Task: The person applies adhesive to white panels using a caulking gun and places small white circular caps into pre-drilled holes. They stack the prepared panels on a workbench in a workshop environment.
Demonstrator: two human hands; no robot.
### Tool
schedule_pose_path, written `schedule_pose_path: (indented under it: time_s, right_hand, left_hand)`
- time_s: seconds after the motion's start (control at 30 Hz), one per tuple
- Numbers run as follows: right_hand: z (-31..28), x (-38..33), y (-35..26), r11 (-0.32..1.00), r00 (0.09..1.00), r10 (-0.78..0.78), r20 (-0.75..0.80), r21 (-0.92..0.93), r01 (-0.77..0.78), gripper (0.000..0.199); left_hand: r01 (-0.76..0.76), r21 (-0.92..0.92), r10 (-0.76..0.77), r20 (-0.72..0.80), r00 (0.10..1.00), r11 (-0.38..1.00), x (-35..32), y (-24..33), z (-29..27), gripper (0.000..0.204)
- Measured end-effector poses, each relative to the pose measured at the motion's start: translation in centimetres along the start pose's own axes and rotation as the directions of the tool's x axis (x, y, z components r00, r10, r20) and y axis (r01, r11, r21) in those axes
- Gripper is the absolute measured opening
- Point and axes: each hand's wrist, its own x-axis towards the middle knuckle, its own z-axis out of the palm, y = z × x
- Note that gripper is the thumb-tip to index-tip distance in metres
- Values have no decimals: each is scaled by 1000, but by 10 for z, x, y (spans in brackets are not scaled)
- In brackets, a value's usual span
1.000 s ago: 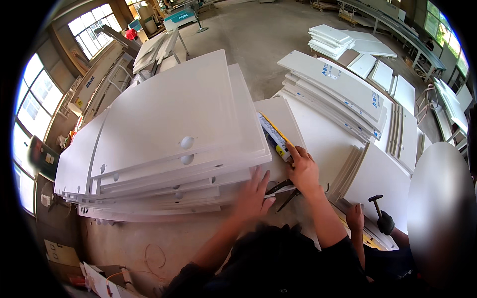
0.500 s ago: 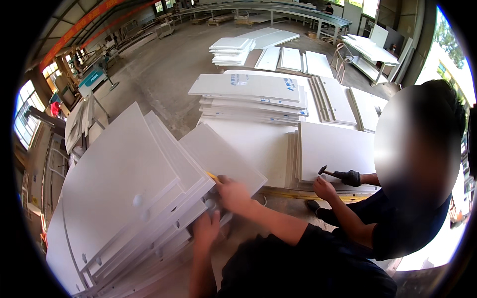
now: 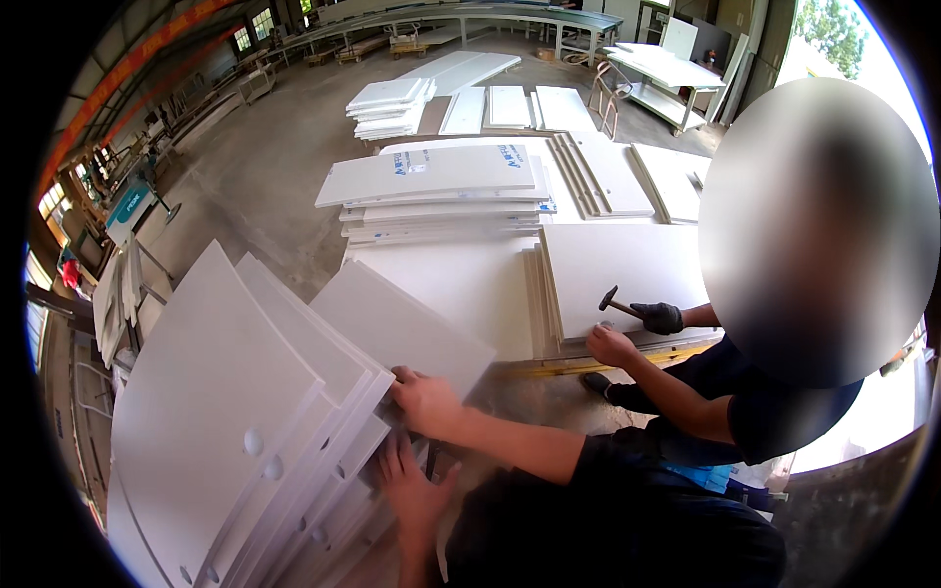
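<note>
Head view, workshop floor, white boards everywhere.

Right hand (image 3: pixel 423 402): at the centre of the frame, fingers curled over the near edge of the stack of white panels (image 3: pixel 245 421), at the corner where the top sheets fan out. Grasping the panel edge, knuckles up.

Left hand (image 3: pixel 412 485): at 6 o'clock from the right hand, palm flat and fingers spread against the lower edges of the same stack. Pressed on, not clenched; whether it grips a sheet I cannot tell.

Change against the earlier frames: a second ago the stack lay broad across the frame with a yellow tool beside the right hand. Now the view is swung right, the stack sits at 8 o'clock, and both hands have moved to its right-hand edges. The yellow tool is no longer by the hands. Judgement: the work in hand has passed to squaring or lifting the sheets.

Stack: sheets offset, stepped at the edges, round holes (image 3: pixel 254 441) showing in the top faces.

At 3 o'clock a co-worker crouches, gloved hand (image 3: pixel 659 317) holding a hammer (image 3: pixel 610 299) over a flat white board (image 3: pixel 627 269), bare hand (image 3: pixel 610 345) on its edge. A long yellow level (image 3: pixel 588 365) lies on the floor before them. More piled boards (image 3: pixel 436 191) at 12 o'clock on the concrete floor (image 3: pixel 255 186).
</note>
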Motion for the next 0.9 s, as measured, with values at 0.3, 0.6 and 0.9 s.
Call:
schedule_pose_path:
  time_s: [0.3,0.6,0.9]
  right_hand:
    - [19,2,6,999,998,43,-49,-29,-45,30]
    - [2,7,-15,990,984,135,119,9,-137,42]
    - [15,11,-4,997,996,27,84,67,-32,43]
  left_hand:
    - [33,-20,-32,59,998,999,-1,-6,-9,73]
    - [50,94,-58,80,995,994,-4,10,-26,67]
    - [-33,155,23,65,998,987,-5,14,-32,68]
